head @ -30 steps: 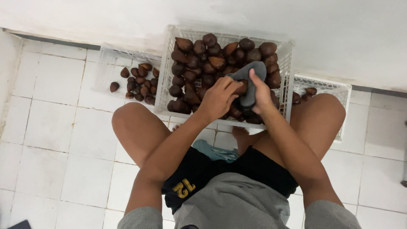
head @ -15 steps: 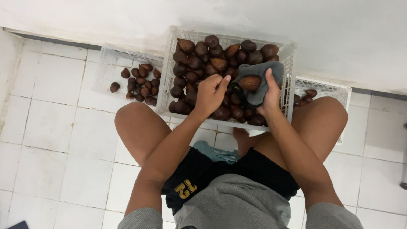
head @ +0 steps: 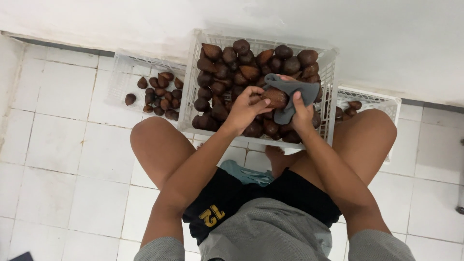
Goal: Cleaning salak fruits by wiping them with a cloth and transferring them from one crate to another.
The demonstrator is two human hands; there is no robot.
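**One fruit in the cloth, a crate still full**

A brown, scaly fruit (head: 275, 97) sits between both hands above the middle crate (head: 193, 77). The right hand (head: 302, 113) cups it in a grey cloth (head: 290, 92), grip closed around cloth and fruit together. The left hand (head: 246, 108) pinches the fruit's bare end with its fingertips.

Below, the middle crate is heaped to the rim with the same brown fruit. The left crate (head: 121, 72) on the tiled floor (head: 63, 145) holds only a small cluster (head: 159, 94); the right crate (head: 382, 104), half hidden by a knee, shows a few. Judging by that, most of the heap looks unhandled and only a small share is set aside.
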